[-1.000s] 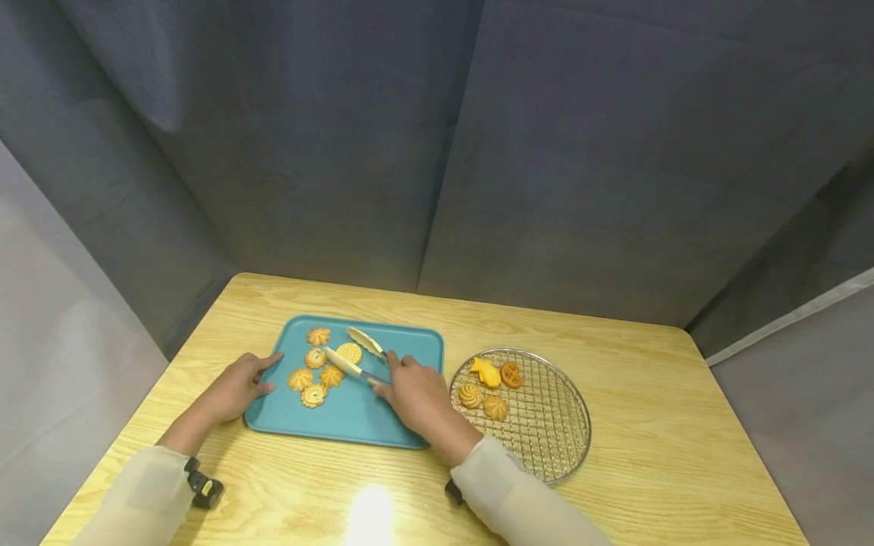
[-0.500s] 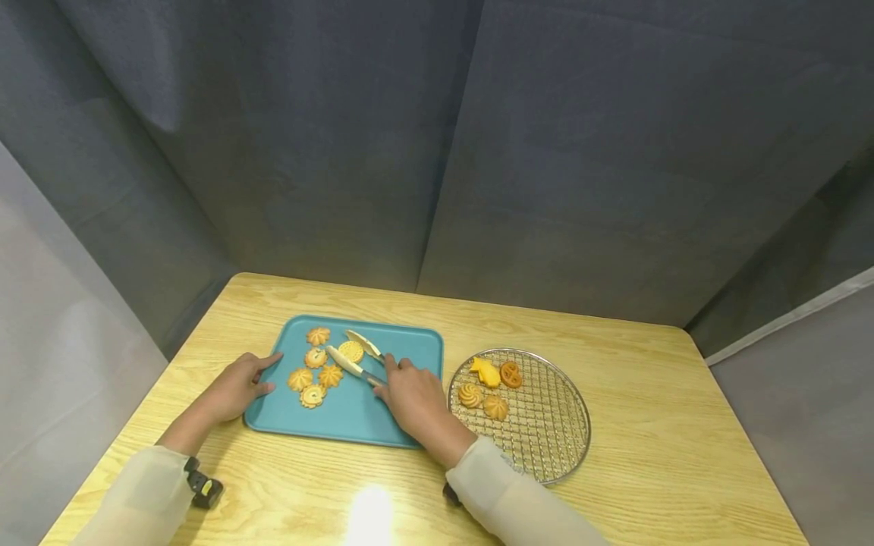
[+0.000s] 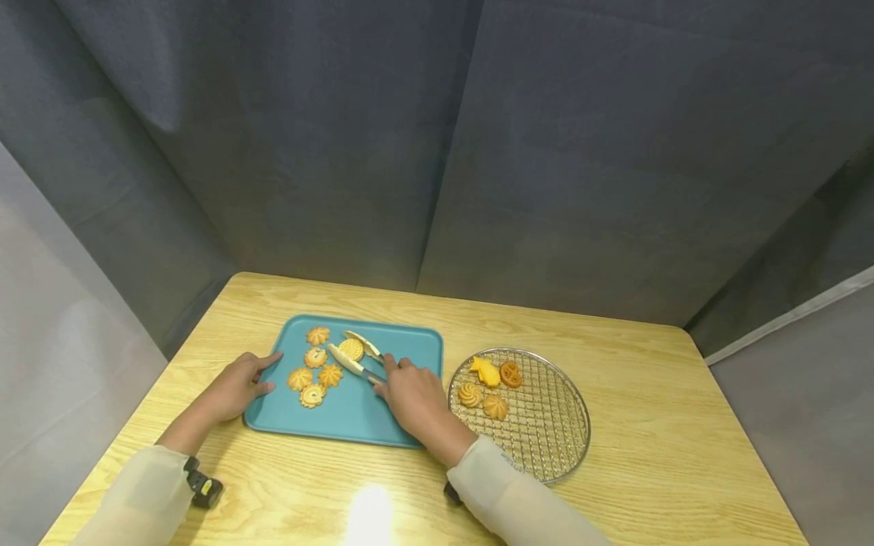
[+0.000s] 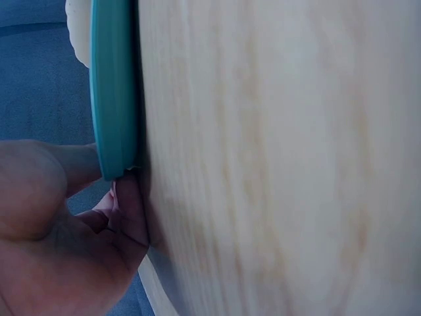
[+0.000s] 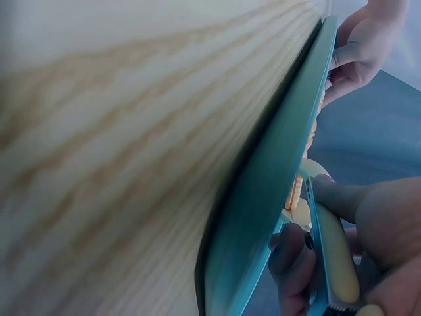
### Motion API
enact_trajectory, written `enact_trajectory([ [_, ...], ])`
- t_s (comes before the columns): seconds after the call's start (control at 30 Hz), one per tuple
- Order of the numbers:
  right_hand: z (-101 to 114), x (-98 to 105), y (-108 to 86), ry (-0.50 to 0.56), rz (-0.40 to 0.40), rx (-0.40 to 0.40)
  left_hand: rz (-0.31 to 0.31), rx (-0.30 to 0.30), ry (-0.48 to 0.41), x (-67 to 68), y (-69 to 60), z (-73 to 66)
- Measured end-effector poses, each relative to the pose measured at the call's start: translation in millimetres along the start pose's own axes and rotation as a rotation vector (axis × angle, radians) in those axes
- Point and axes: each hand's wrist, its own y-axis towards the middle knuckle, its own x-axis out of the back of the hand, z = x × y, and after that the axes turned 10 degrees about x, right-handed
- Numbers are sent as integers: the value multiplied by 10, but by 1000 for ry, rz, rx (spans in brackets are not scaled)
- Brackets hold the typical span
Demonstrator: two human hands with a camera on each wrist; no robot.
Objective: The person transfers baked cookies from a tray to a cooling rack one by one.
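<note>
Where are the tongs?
In the head view, the right hand holds the tongs over the tray, left of the rack, a cookie between their tips.

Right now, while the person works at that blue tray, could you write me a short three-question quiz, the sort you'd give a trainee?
1. Which hand holds the tongs?
2. True or false: the left hand is touching the edge of the blue tray.
3. Counting the pretzel, how many cookies show on the round wire rack?

Key
1. The right hand.
2. True.
3. Four.
</note>
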Motion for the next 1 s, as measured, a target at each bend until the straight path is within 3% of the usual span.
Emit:
enact_trajectory([
  [1.0, -74, 100, -234, -11, -59, 60, 1, -18, 13, 11, 4, -3],
])
